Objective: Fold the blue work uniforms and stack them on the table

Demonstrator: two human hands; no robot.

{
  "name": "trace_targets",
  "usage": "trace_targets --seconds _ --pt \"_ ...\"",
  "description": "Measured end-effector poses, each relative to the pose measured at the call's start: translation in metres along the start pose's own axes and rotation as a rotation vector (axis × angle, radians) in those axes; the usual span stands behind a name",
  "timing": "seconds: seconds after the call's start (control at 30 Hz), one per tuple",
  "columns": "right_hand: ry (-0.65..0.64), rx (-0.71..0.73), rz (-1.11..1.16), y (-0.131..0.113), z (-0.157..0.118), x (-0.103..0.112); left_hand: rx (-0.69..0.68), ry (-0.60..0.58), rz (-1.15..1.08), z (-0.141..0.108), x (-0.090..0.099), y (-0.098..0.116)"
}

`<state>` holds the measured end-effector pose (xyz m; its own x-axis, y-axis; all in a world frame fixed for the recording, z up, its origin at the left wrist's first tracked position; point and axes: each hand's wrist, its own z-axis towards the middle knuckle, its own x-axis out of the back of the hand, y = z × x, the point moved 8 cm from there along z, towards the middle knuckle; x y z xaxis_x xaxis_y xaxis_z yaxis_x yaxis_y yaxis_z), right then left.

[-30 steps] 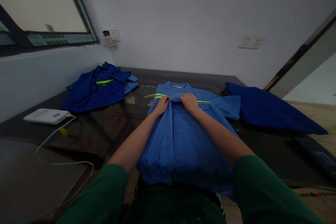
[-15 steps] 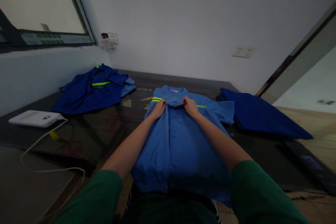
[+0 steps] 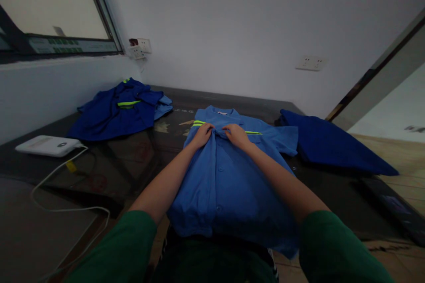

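Note:
A light blue short-sleeved work shirt (image 3: 245,190) with yellow-green stripes lies face up before me, collar away from me and hem hanging over the near table edge. My left hand (image 3: 203,135) pinches the front placket at chest height. Close beside it, my right hand (image 3: 236,136) grips the other front edge, fingers curled into the cloth. Lower down the front, buttons (image 3: 219,208) show on one edge, and the loose placket lies next to them. Whether a button sits between my fingertips is hidden.
On the dark table (image 3: 133,159), a pile of blue shirts (image 3: 113,115) lies at the far left. A white power bank (image 3: 49,146) with a white cable (image 3: 71,209) is nearer left. Folded dark blue cloth (image 3: 332,146) and a black phone-like device (image 3: 393,205) are at right.
My right hand has moved left, closer to my left hand, bringing the two shirt edges together. The view has shifted slightly.

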<state>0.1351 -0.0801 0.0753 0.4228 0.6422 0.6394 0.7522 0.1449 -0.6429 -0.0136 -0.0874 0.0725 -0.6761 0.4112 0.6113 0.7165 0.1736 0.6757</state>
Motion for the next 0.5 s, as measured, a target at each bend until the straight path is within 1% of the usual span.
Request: trace_targets --seconds 0.1,0.2,0.37,0.5 --pt "-0.052 -0.011 -0.023 -0.022 0.002 -0.009 -0.024 0.015 0.04 -0.001 0.002 0.004" --pt "-0.07 -0.035 -0.057 -0.033 -0.001 -0.017 -0.047 0.013 0.087 -0.003 0.003 0.008" --pt "-0.109 0.004 -0.076 -0.035 -0.012 -0.023 -0.06 0.003 0.203 -0.003 -0.001 0.008" --pt "-0.117 0.019 -0.124 -0.029 -0.019 -0.023 -0.077 -0.068 0.276 -0.003 -0.011 0.007"
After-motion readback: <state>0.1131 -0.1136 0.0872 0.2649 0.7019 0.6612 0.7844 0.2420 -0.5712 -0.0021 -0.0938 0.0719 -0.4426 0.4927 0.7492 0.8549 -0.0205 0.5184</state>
